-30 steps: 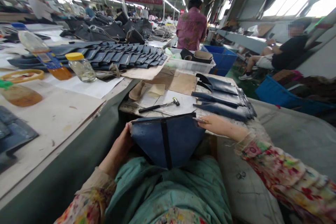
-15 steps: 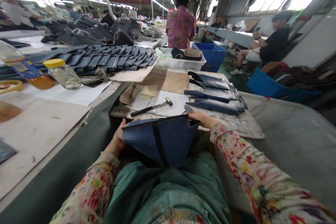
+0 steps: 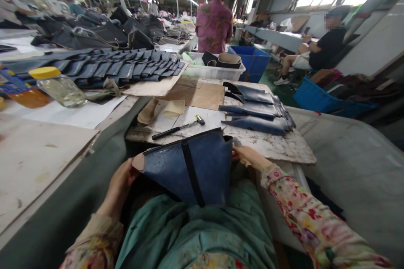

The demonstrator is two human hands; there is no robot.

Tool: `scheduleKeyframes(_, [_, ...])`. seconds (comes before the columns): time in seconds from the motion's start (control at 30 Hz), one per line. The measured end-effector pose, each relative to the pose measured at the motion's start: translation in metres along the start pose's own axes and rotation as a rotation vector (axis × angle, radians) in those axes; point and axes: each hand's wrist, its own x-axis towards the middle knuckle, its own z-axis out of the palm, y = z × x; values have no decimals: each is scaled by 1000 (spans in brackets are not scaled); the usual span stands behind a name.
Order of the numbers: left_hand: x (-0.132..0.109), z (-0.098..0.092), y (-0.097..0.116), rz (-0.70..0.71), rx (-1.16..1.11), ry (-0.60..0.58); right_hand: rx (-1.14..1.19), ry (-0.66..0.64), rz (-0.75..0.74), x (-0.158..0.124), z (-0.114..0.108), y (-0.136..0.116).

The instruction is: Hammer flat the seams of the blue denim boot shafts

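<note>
A blue leather bag piece (image 3: 208, 164) with a black strip down its side is held above my lap, tilted with its right end higher. My left hand (image 3: 124, 174) is closed on its left end, where a tan flap shows. At its right edge, my right hand (image 3: 248, 155) grips it near the folded corner; some fingertips are hidden behind the leather. Just beyond the piece, a hammer (image 3: 178, 128) with a black handle lies on the worn work board (image 3: 296, 147).
Folded blue leather pieces (image 3: 255, 109) lie at the board's right. A tan scrap (image 3: 148, 111) is at its left. A yellow-lidded jar (image 3: 59, 88) stands on the left table near rows of blue pieces (image 3: 126, 67). A white bin (image 3: 211, 71) is behind the board; people sit farther off.
The bag piece's right end has tilted up. My left hand has moved left and down along its end, and my right hand has shifted slightly right and lower. The view has shifted slightly.
</note>
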Motion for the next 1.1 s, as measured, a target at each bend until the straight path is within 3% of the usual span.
scheduleKeyframes(0.07, [4, 5, 29, 158, 38, 116, 41, 55, -28, -1, -13, -14])
scheduleKeyframes(0.13, [-3, 28, 53, 371, 214, 114, 9, 131, -102, -2, -21, -33])
scheduleKeyframes(0.2, [-15, 66, 66, 528, 509, -39, -110, 237, -246, -2, -21, -50])
scheduleKeyframes(0.27, [-29, 108, 66, 658, 731, -225, -275, 331, -407, -1, -15, -59])
scheduleKeyframes(0.33, [-40, 141, 55, 769, 925, -393, -399, 371, -510, -3, -6, -56])
scheduleKeyframes(0.4, [-50, 159, 39, 837, 1090, -474, -457, 365, -559, -10, 3, -41])
scheduleKeyframes(0.53, [-68, 156, 10, 895, 1305, -569, -384, 308, -570, -44, 27, 5])
scheduleKeyframes(0.63, [-76, 148, 1, 942, 1352, -577, -272, 331, -525, -66, 49, 28])
scheduleKeyframes(0.83, [-81, 160, -1, 1094, 1374, -633, -200, 415, -460, -71, 64, 23])
scheduleKeyframes(1.1, [-82, 159, -6, 1132, 1402, -664, -256, 424, -449, -75, 64, 22])
